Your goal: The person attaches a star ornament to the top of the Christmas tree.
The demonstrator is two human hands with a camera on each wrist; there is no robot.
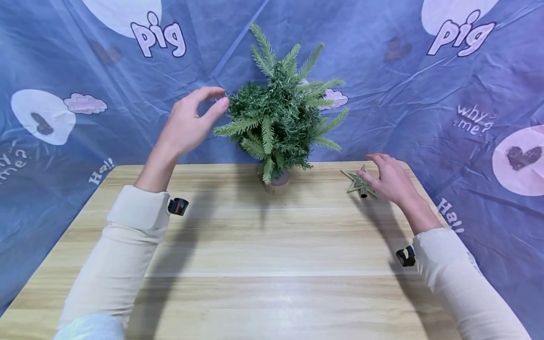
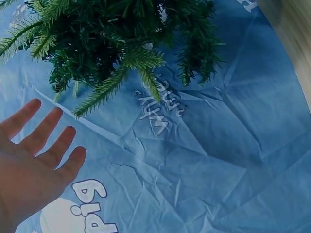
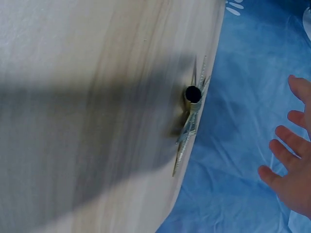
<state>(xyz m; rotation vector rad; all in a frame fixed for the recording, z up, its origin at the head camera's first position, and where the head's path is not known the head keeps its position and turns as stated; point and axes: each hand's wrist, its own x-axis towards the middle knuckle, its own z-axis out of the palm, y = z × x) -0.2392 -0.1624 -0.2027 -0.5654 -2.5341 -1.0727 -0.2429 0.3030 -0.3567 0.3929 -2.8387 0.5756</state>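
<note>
A small artificial Christmas tree (image 1: 280,113) with green branches stands upright on a round brown base (image 1: 277,184) near the table's far edge. Beside its left branches my left hand (image 1: 187,120) is raised, fingers spread apart; in the left wrist view that hand (image 2: 41,160) holds nothing. A gold glittery star tree topper (image 1: 356,182) lies at the far right of the table, its hollow tube facing me. My right hand (image 1: 393,179) hovers over the star's right side and hides part of it. In the right wrist view the fingers look loosely extended, apart from the star (image 3: 192,114).
The light wooden table (image 1: 276,250) fills the foreground. Blue printed cloth (image 1: 204,47) hangs behind it and along both sides, close to the tree. A black wrist camera (image 1: 178,206) is on the left sleeve, another (image 1: 405,256) on the right.
</note>
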